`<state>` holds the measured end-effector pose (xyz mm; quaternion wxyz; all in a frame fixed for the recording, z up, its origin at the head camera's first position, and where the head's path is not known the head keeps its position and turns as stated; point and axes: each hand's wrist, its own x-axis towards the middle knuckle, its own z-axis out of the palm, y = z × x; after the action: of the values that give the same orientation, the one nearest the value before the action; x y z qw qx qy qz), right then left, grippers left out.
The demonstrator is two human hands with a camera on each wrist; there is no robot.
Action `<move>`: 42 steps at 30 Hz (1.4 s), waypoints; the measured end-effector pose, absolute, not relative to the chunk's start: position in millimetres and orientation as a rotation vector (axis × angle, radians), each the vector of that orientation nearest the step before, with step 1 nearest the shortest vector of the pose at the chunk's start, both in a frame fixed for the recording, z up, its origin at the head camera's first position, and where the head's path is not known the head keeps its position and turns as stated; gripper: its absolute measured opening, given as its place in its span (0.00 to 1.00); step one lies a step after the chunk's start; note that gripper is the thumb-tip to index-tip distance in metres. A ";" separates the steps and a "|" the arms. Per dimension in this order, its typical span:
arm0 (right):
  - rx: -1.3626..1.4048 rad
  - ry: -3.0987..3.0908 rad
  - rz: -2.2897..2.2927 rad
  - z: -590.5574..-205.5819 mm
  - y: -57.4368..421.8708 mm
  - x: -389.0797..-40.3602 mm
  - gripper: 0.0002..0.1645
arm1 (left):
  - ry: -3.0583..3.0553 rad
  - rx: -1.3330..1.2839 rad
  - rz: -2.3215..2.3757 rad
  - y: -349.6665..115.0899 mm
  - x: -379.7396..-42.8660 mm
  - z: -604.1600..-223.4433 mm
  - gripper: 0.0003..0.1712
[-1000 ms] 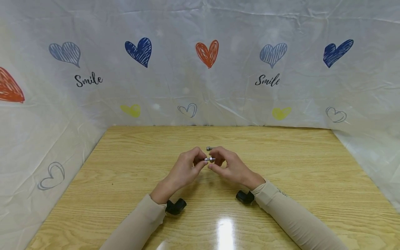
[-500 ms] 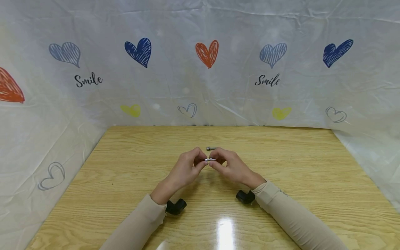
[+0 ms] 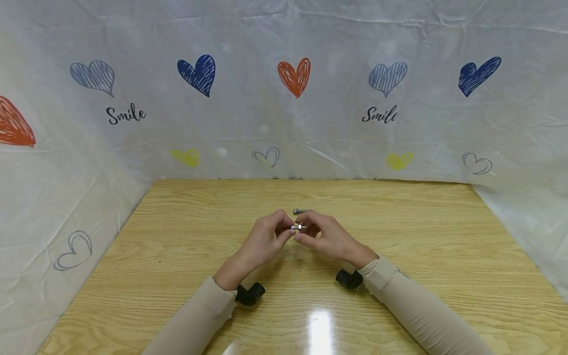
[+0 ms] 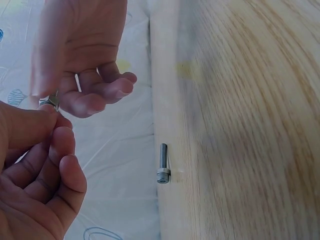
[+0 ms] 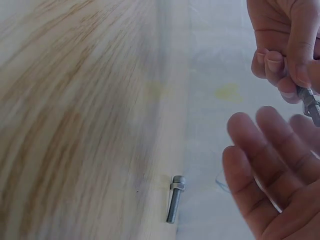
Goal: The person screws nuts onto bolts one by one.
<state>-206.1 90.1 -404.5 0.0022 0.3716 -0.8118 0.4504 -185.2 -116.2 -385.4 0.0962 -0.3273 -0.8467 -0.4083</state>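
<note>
Between thumb and fingertips, my left hand [image 3: 262, 239] pinches a small metal bolt [image 3: 294, 227] by its head end, and the shank points right. A hex nut [image 3: 299, 227] sits partway along that shank. Around the nut, my right hand [image 3: 333, 239] has its thumb and index finger spread apart. In the right wrist view, relaxed fingers [image 5: 272, 130] of that hand lie below the bolt [image 5: 315, 112] and hold nothing. The left wrist view shows the nut [image 4: 50, 101] just above the left fingertips; most of the bolt is hidden there.
Beyond the hands, a second bolt [image 3: 297, 211] with a ring near its head lies on the wooden table [image 3: 177, 276]; the right hand partly covers it in the head view. White sheeting [image 3: 248, 113] printed with hearts encloses the back and sides.
Half a second ago the right thumb and finger closed in on the nut; now they are apart again. The nut shows a different face. My left hand keeps its hold on the bolt.
</note>
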 end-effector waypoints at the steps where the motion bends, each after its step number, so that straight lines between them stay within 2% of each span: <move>1: 1.174 -2.531 1.422 -404.8 90.1 -206.0 0.14 | -2.508 -0.967 -1.208 -116.3 -185.2 -385.6 0.06; 5: 1.196 -2.452 1.418 -406.6 89.4 -207.1 0.13 | -2.505 -0.960 -1.195 -116.7 -185.4 -386.3 0.05; 13: 1.227 -2.441 1.384 -408.9 88.9 -208.2 0.06 | -2.503 -0.958 -1.184 -117.1 -185.0 -386.0 0.05; 23: 1.190 -2.545 1.443 -404.9 90.8 -205.7 0.18 | -2.505 -0.958 -1.188 -116.3 -185.4 -386.4 0.06; 29: 1.166 -2.541 1.408 -405.7 89.9 -206.7 0.14 | -2.510 -0.963 -1.210 -116.7 -184.6 -385.7 0.06; 35: 1.178 -2.464 1.401 -407.4 89.6 -206.5 0.17 | -2.505 -0.963 -1.205 -117.1 -183.9 -384.7 0.05; 42: 1.246 -2.338 1.407 -407.1 88.2 -206.6 0.13 | -2.507 -0.962 -1.194 -116.9 -183.7 -383.8 0.05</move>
<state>-206.6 88.2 -407.1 0.0708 0.4144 -0.7773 0.4680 -183.7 -116.9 -383.8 0.1012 -0.3255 -0.8488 -0.4042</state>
